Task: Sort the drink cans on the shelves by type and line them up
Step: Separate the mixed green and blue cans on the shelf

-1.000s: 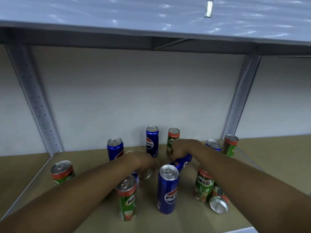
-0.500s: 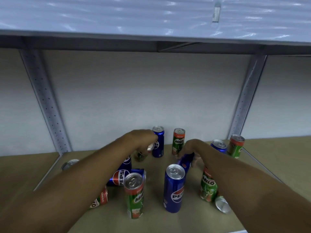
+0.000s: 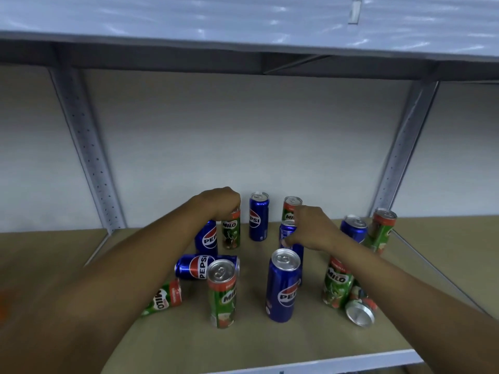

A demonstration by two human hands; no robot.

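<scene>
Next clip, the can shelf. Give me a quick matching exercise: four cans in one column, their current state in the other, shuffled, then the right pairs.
Things
1. Milo can under the left hand
2. Pepsi can by the right hand
3. Front Pepsi can
4. Pepsi can near the left forearm

States
A. lying on its side
B. standing free, nearest the shelf edge
C. upright, gripped from above
D. upright, fingers on its side

Pairs: 1-C, 2-D, 3-B, 4-A
</scene>
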